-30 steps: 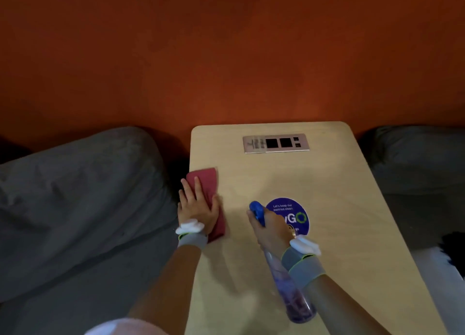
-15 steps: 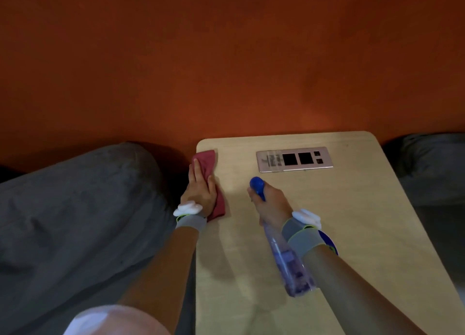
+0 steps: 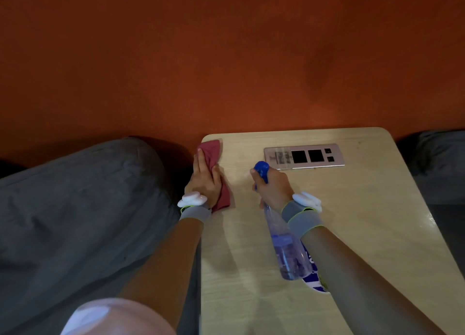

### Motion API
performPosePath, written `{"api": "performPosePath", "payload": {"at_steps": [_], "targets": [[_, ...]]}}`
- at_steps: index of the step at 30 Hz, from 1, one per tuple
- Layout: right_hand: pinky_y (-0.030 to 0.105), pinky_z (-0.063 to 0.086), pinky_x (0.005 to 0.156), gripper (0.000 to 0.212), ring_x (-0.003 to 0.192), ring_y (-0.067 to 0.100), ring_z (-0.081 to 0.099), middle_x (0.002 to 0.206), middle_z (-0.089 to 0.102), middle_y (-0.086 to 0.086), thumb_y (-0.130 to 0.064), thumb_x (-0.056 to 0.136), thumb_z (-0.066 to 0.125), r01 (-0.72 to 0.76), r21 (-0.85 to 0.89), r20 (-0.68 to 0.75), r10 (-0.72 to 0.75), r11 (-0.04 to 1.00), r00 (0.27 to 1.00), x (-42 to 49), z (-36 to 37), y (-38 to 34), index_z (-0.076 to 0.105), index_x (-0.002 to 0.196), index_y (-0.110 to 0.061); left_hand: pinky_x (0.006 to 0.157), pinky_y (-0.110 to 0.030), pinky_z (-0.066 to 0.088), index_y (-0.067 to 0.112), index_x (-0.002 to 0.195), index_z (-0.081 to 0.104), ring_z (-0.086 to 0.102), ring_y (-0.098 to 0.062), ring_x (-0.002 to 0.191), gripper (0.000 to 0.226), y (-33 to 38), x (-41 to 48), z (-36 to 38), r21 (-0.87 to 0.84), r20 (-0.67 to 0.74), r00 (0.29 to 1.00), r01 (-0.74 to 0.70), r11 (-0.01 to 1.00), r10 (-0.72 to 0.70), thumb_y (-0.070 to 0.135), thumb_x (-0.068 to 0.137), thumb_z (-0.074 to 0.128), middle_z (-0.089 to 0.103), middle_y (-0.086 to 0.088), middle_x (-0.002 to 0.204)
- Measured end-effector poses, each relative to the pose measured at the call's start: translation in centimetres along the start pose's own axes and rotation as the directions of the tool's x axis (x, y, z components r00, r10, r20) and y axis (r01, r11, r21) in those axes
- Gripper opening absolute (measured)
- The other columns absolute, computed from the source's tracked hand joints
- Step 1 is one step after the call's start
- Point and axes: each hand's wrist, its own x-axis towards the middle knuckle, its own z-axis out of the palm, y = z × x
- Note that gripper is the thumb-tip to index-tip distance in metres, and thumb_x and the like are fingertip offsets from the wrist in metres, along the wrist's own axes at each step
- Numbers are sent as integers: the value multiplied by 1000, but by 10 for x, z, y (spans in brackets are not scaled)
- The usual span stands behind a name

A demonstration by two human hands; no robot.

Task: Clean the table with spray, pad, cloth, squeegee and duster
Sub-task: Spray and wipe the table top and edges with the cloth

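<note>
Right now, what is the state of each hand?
Left hand: open, pressing the red cloth.
Right hand: closed around the spray bottle.

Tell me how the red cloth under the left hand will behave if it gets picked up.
The red cloth is probably floppy: it creases under the left hand, so it would likely droop when lifted. It looks thin and lies flat on the table, so it is probably light. Pushed, it should slide rather than roll, though it may wrinkle.
</note>
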Motion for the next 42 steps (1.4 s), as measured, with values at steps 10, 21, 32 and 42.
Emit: {"api": "performPosePath", "payload": {"at_steps": [10,21,32,42], "targets": [[21,51,60,48,38,19,58,55,67,1,-43,99,46,9,118,91,-20,993,996,-12,-5,-4,61,82,-1,81,-42,48,22,153,3,52,-34,120,63,2,-1,0,-5,-18,1000,1,1000,-1,42,99,30,16,-2,159],[25,46,47,46,41,30,56,60,67,6,-44,98,50,-50,165,283,1,985,959,-24,-12,6,56,71,-7,80,-42,48,20,153,6,50,-33,123,63,0,1,1,-12,-22,1000,-20,1000,20,41,98,30,20,-6,157],[28,45,45,44,36,25,54,72,69,11,-41,99,49,-100,290,216,37,952,976,-34,-29,24,56,76,-4,119,-45,0,24,153,7,1,-18,148,62,13,28,5,340,107,947,-320,884,301,43,96,19,5,4,161],[31,45,53,48,37,24,58,75,69,24,-46,97,50,-83,347,93,54,934,994,-36,-47,54,59,71,-8,112,-63,3,39,151,15,8,-27,147,56,-10,-86,1,238,541,409,-912,333,734,54,98,22,14,8,159]]}}
